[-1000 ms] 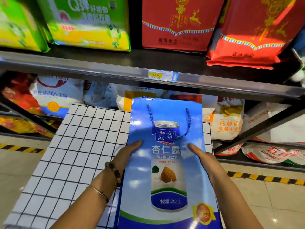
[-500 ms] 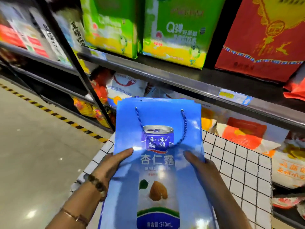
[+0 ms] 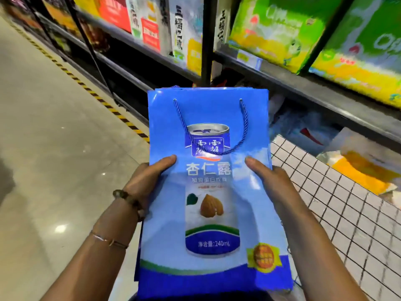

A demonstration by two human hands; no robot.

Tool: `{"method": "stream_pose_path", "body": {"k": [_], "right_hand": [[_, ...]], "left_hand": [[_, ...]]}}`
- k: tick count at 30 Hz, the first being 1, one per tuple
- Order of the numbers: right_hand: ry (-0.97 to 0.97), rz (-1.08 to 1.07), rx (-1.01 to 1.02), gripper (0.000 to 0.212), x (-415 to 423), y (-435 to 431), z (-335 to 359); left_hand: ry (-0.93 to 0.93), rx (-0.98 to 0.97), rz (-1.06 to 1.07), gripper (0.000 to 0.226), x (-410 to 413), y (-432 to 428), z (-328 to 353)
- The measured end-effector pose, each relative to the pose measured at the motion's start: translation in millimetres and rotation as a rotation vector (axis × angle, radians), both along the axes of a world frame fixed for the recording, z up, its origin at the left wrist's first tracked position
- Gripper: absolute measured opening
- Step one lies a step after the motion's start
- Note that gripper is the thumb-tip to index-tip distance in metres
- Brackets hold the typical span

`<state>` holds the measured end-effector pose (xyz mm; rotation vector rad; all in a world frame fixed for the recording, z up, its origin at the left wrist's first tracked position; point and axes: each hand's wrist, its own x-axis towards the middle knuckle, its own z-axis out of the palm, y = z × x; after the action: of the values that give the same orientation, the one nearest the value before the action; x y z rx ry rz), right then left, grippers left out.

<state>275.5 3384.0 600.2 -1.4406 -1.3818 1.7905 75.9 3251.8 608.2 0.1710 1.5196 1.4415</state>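
A single wide-angle camera worn on the person's head looks forward and steeply down along both forearms, close above the left hand (image 3: pixel 149 177) and right hand (image 3: pixel 271 181) gripping a blue gift bag (image 3: pixel 208 213) mid-frame, with shop shelves (image 3: pixel 303 88) slanting across the top and tiled floor (image 3: pixel 54 127) on the left.
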Motion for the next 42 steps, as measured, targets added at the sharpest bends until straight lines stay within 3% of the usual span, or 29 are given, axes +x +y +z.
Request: {"method": "stream_pose_path", "body": {"k": [9, 14, 17, 24, 32, 42], "right_hand": [[0.103, 0.127, 0.033, 0.003, -199, -31, 1], [0.122, 0.236, -0.01, 0.017, -307, -29, -6], [0.117, 0.286, -0.044, 0.014, -365, -21, -12], [0.117, 0.36, -0.062, 0.024, -544, 16, -21], [0.094, 0.415, -0.1, 0.022, -703, 45, -19], [0.05, 0.29, -0.104, 0.017, -917, 55, -41]], "left_hand": [[0.01, 0.0, 0.205, 0.017, -167, -61, 1], [0.003, -0.061, 0.299, 0.03, -257, -78, -12], [-0.006, -0.085, 0.34, 0.032, -308, -77, -22], [0.073, -0.09, 0.428, 0.021, -472, -48, -18], [0.064, -0.116, 0.481, 0.024, -624, -26, -17], [0.02, -0.093, 0.368, 0.024, -865, -2, -47]]}}
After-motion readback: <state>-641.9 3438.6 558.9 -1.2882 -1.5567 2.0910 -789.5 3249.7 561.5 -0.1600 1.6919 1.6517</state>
